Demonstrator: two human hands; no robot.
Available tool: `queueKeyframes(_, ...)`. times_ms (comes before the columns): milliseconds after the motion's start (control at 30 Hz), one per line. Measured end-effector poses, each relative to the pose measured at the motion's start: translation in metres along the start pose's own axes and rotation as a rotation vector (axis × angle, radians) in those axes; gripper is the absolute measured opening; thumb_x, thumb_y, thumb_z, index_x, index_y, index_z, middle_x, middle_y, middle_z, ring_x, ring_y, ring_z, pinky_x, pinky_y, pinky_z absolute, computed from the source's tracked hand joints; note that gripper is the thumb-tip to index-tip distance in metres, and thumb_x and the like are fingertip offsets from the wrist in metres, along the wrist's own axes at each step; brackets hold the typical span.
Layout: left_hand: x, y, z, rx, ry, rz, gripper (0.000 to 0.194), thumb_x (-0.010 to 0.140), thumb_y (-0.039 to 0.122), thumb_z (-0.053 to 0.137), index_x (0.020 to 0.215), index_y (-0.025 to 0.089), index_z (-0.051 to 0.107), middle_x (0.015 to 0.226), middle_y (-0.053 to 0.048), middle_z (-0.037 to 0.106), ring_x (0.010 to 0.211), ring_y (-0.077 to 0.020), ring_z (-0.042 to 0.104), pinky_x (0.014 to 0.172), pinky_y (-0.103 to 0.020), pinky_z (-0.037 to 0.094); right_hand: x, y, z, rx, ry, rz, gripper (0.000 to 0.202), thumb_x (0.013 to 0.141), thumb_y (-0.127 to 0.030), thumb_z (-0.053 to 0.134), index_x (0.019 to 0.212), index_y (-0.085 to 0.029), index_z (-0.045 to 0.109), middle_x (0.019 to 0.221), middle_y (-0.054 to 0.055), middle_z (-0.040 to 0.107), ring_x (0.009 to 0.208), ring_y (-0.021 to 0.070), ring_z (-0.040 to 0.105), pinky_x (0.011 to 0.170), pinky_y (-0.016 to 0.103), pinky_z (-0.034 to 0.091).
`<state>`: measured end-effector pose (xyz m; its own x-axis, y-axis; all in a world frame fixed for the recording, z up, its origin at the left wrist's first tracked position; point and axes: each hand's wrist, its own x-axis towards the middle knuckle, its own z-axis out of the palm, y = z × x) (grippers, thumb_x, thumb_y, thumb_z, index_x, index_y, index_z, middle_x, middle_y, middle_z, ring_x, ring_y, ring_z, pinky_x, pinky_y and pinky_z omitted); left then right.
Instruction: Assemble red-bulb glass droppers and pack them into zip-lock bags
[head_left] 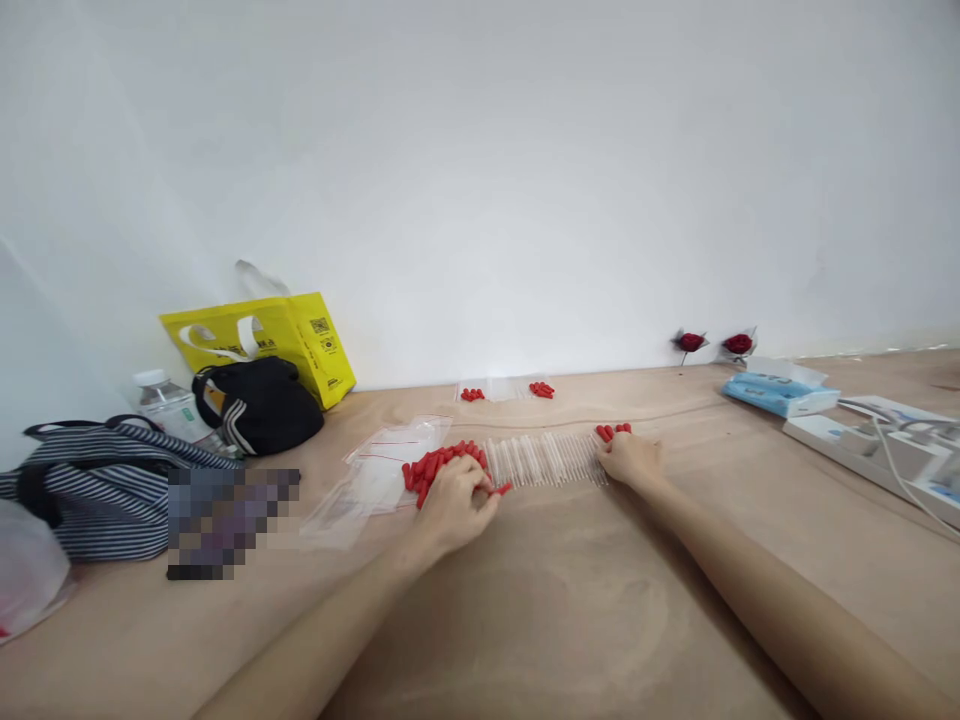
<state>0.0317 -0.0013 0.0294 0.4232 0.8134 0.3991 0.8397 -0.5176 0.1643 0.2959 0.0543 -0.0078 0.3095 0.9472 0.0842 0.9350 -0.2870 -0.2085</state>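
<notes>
My left hand [456, 505] is closed in a pinch on a small red cylindrical piece [501, 489], whose end sticks out past the fingertips. It hovers by a heap of similar red pieces [435, 465]. Right of the heap, a row of thin, clear sticks or tubes [540, 460] lies side by side on the wooden table [562, 600]. At the row's right end my right hand [630, 460] has its fingers closed and bent down; what they hold is hidden. Just beyond those fingers lie several more red pieces [613, 431].
Clear zip bags [390, 460] lie left of the heap. Farther back, a clear bag [504, 387] has red pieces at both ends. A yellow bag [330, 350], black cap [270, 405], bottle [161, 400] and striped bag [112, 490] stand left. Blue tissues [780, 392] and a white power strip [862, 445] lie right.
</notes>
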Motion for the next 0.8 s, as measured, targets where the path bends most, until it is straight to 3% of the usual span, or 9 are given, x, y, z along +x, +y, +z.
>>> queueKeyframes(167, -0.033, -0.002, 0.004, -0.15, -0.038, 0.009, 0.004, 0.067, 0.015, 0.054, 0.066, 0.017, 0.057, 0.073, -0.003, 0.057, 0.07, -0.018, 0.055, 0.066, -0.03, 0.043, -0.003, 0.0, 0.005, -0.001, 0.034, -0.037, 0.03, 0.075, -0.027, 0.042, 0.094, -0.015, 0.063, 0.094, 0.016, 0.063, 0.099, 0.0306, 0.054, 0.083, 0.047, 0.033)
queueKeyframes(433, -0.029, 0.004, 0.013, -0.258, -0.112, 0.036, 0.017, 0.072, 0.024, 0.057, 0.086, 0.019, 0.064, 0.084, -0.004, 0.057, 0.079, -0.0185, 0.056, 0.071, -0.03, 0.044, -0.012, -0.004, 0.001, 0.029, 0.156, -0.09, 0.028, 0.081, -0.025, 0.036, 0.087, -0.011, 0.059, 0.09, 0.016, 0.063, 0.089, 0.0272, 0.056, 0.081, 0.041, 0.033)
queueKeyframes(500, -0.029, 0.004, 0.018, -0.263, -0.109, 0.021, 0.015, 0.075, 0.023, 0.055, 0.084, 0.02, 0.065, 0.084, -0.003, 0.057, 0.079, -0.0182, 0.055, 0.071, -0.03, 0.043, -0.021, -0.008, -0.002, 0.098, 0.229, -0.203, 0.026, 0.082, -0.026, 0.035, 0.086, -0.012, 0.056, 0.087, 0.014, 0.062, 0.086, 0.0244, 0.056, 0.078, 0.036, 0.035)
queueKeyframes(600, -0.029, 0.004, 0.024, -0.263, -0.033, -0.002, 0.011, 0.078, 0.02, 0.052, 0.076, 0.019, 0.063, 0.081, -0.003, 0.057, 0.08, -0.0189, 0.054, 0.073, -0.032, 0.042, -0.043, -0.014, -0.003, 0.333, 0.309, -0.505, 0.018, 0.083, -0.025, 0.036, 0.079, -0.015, 0.05, 0.08, 0.01, 0.059, 0.075, 0.0195, 0.054, 0.068, 0.029, 0.038)
queueKeyframes(700, -0.031, 0.004, 0.023, -0.287, 0.044, -0.005, 0.009, 0.079, 0.018, 0.05, 0.076, 0.018, 0.058, 0.08, -0.002, 0.059, 0.08, -0.0194, 0.053, 0.073, -0.033, 0.041, -0.067, -0.019, 0.003, 0.499, 0.225, -0.749, 0.015, 0.085, -0.022, 0.035, 0.078, -0.018, 0.047, 0.074, 0.006, 0.057, 0.067, 0.0163, 0.052, 0.065, 0.028, 0.039)
queueKeyframes(800, -0.031, 0.005, 0.02, -0.305, 0.053, -0.03, 0.008, 0.08, 0.02, 0.049, 0.078, 0.019, 0.056, 0.078, -0.002, 0.061, 0.079, -0.0197, 0.054, 0.074, -0.034, 0.041, -0.084, -0.023, 0.01, 0.562, 0.145, -0.889, 0.017, 0.086, -0.02, 0.034, 0.091, -0.018, 0.05, 0.082, 0.006, 0.059, 0.076, 0.0168, 0.053, 0.07, 0.03, 0.04)
